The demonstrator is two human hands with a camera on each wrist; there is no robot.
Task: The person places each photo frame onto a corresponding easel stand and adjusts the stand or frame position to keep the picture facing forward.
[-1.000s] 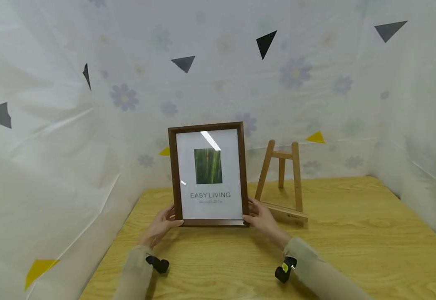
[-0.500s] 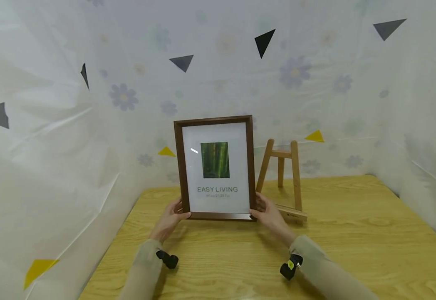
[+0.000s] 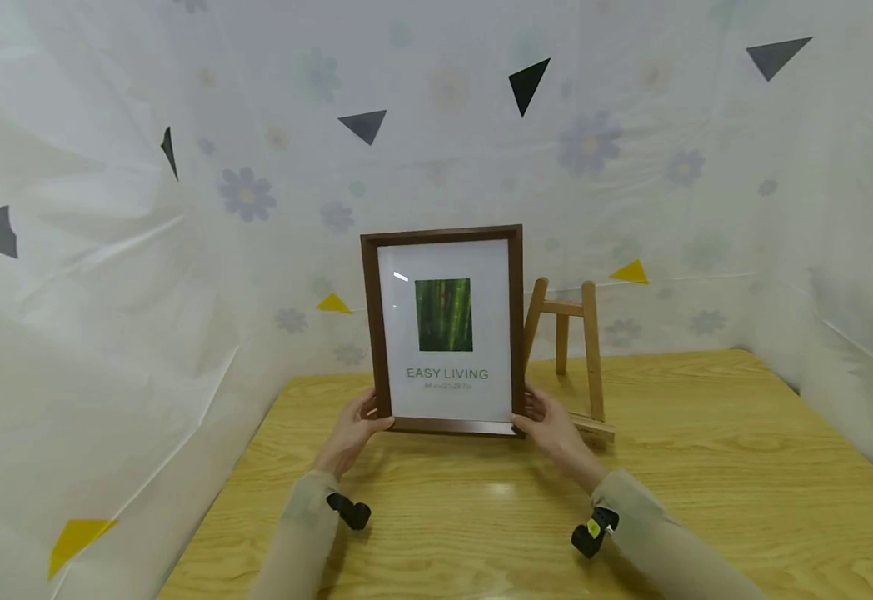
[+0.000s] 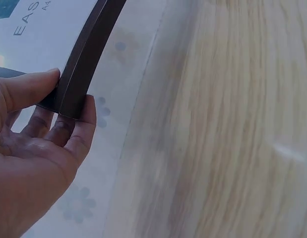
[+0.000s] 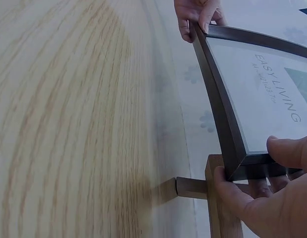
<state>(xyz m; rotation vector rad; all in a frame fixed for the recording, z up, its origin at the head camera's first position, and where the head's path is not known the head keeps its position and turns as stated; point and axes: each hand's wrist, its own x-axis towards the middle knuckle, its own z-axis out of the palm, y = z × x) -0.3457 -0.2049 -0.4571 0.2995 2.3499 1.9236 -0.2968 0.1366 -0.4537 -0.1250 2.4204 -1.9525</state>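
Both hands hold a brown picture frame [image 3: 492,333] upright, its front with a green picture and the words EASY LIVING turned towards me. The left hand [image 3: 352,432] pinches the lower left corner; in the left wrist view its thumb lies on the front of the frame [image 4: 76,82] and its fingers curl behind and under. At the lower right corner the right hand [image 3: 554,427] grips likewise. The frame's bottom is raised off the table. A small wooden easel [image 3: 592,358] stands just behind its right side, partly hidden by the frame and right hand; its ledge [image 5: 225,218] shows below the frame corner.
The wood-grain table [image 3: 706,483] extends around the hands. White plastic sheeting [image 3: 436,175] with flowers hangs behind and at the sides, with black, grey and yellow triangles on it. A black camera [image 3: 351,511] is strapped to each wrist.
Both hands have moved the picture frame right and slightly up in view, from left of the easel to overlapping its left leg. The easel stays in place.
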